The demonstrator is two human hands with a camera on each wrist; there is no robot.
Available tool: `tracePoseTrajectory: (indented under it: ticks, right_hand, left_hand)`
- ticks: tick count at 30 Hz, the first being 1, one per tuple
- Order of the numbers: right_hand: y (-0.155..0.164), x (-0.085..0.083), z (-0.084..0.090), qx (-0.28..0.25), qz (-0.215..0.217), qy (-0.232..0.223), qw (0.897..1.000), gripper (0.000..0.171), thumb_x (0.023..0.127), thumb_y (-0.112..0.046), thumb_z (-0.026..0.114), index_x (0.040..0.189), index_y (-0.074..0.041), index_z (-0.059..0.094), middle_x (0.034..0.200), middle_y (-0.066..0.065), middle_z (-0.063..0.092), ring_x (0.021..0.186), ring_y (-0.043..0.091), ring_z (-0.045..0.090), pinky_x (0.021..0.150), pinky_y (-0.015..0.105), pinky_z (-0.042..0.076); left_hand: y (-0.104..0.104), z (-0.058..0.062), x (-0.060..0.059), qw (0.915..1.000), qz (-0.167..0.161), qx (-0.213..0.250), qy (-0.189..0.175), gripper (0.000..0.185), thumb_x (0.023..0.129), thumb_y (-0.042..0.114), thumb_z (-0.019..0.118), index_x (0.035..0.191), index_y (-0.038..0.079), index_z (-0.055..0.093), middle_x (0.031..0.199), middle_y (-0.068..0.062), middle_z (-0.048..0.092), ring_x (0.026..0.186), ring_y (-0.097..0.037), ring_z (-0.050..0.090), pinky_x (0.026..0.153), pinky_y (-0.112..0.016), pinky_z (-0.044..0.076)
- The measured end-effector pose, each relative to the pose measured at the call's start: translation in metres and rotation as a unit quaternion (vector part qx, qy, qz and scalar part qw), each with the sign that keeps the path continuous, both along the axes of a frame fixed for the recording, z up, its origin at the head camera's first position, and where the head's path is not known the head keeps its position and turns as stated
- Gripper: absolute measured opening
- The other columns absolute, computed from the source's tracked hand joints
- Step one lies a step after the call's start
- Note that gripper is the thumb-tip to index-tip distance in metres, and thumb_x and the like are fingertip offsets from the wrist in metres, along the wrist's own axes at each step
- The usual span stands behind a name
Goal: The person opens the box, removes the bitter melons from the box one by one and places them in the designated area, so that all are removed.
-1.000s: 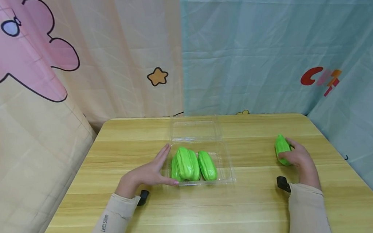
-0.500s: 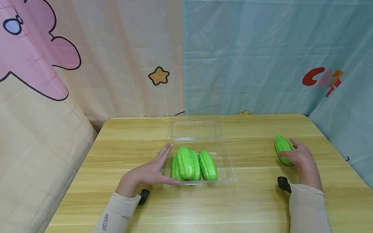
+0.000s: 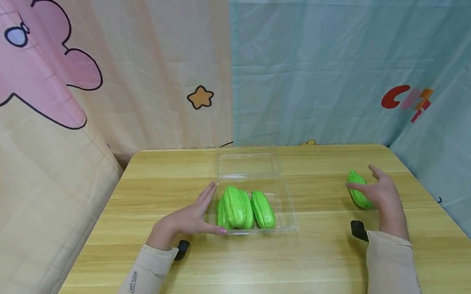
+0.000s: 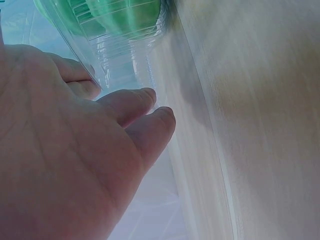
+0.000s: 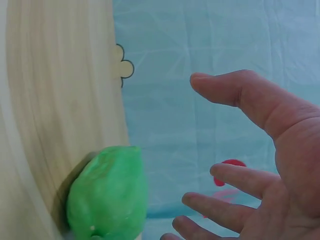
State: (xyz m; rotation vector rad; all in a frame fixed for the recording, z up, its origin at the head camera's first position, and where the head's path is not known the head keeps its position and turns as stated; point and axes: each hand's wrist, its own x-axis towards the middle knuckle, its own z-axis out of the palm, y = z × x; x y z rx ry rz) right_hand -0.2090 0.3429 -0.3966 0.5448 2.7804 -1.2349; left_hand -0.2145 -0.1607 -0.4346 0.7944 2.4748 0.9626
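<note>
My left hand (image 3: pixel 187 217) lies along the left side of a clear plastic clamshell box (image 3: pixel 283 208), its thumb at the front rim and its fingers extended. In the left wrist view, fingertips (image 4: pixel 145 95) are right by the box wall (image 4: pixel 112 55). Several ribbed, bright green fruits (image 3: pixel 236 207), like star fruits, sit in the left and middle of the box. One more such fruit (image 3: pixel 361 198) lies on the table at the right. My right hand (image 3: pixel 382 193) hovers above it with fingers spread and nothing held; the right wrist view shows this fruit (image 5: pixel 110 195) apart from the fingers.
The box's transparent lid (image 3: pixel 247 164) is folded back toward the far edge of the wooden table (image 3: pixel 295 267). Printed cloths hang behind and beside the table, one beige (image 3: pixel 162 56) and one light blue (image 3: pixel 315 57).
My right hand has let go of the fruit on the table and risen off it, thumb and fingers spreading. The left hand and the box have stayed in place.
</note>
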Motion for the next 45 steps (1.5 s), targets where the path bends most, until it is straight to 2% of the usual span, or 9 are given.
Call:
tracePoseTrajectory:
  ticks: [8,15,23,32,40,45]
  right_hand:
    - [-0.013,0.008,0.02,0.011,0.013,0.052,0.999,0.113,0.088,-0.055,0.073,0.162,-0.006,0.003,0.163,0.029,0.005,0.145,0.054,0.01,0.109,0.071,0.024]
    - [-0.022,0.013,0.031,0.009,0.019,0.07,0.997,0.115,0.086,-0.058,0.074,0.163,-0.01,0.003,0.164,0.028,0.008,0.145,0.052,0.014,0.107,0.071,0.026]
    - [-0.03,0.013,0.035,-0.031,0.034,0.097,0.994,0.112,0.086,-0.051,0.077,0.163,-0.016,0.004,0.165,0.024,0.011,0.145,0.05,0.018,0.107,0.069,0.029]
    - [-0.039,0.012,0.033,-0.083,0.082,0.124,0.985,0.109,0.087,-0.045,0.078,0.164,-0.02,0.006,0.165,0.02,0.014,0.145,0.047,0.023,0.108,0.066,0.031]
    - [-0.049,0.012,0.035,-0.101,0.114,0.125,0.98,0.108,0.087,-0.04,0.08,0.164,-0.021,0.007,0.164,0.02,0.018,0.143,0.045,0.031,0.108,0.063,0.034]
    - [-0.055,0.01,0.035,-0.111,0.153,0.118,0.975,0.104,0.089,-0.037,0.079,0.164,-0.022,0.009,0.163,0.02,0.023,0.14,0.043,0.038,0.106,0.059,0.039]
  left_hand:
    - [0.001,0.0,-0.001,1.0,-0.002,-0.001,0.004,0.135,0.078,0.056,0.082,0.16,0.011,-0.015,0.166,-0.01,-0.021,0.151,-0.034,-0.005,0.119,-0.052,0.015]
    - [0.0,0.002,0.001,1.0,0.003,0.001,-0.003,0.134,0.078,0.053,0.083,0.16,0.014,-0.015,0.166,-0.008,-0.021,0.151,-0.031,-0.006,0.119,-0.051,0.015]
    - [0.0,0.001,0.002,1.0,0.005,0.0,0.0,0.133,0.079,0.053,0.083,0.161,0.013,-0.014,0.166,-0.009,-0.02,0.151,-0.033,-0.005,0.119,-0.052,0.016]
    - [0.0,0.001,0.001,1.0,0.001,0.002,0.003,0.134,0.078,0.054,0.083,0.161,0.012,-0.014,0.166,-0.009,-0.02,0.151,-0.033,-0.004,0.118,-0.053,0.016]
    - [0.0,0.0,0.001,1.0,0.001,0.002,0.001,0.134,0.078,0.055,0.083,0.161,0.013,-0.014,0.166,-0.009,-0.02,0.151,-0.033,-0.004,0.118,-0.052,0.017]
    - [0.0,0.0,0.0,1.0,0.0,0.006,-0.001,0.134,0.078,0.054,0.083,0.16,0.012,-0.014,0.166,-0.01,-0.02,0.151,-0.034,-0.004,0.118,-0.053,0.017]
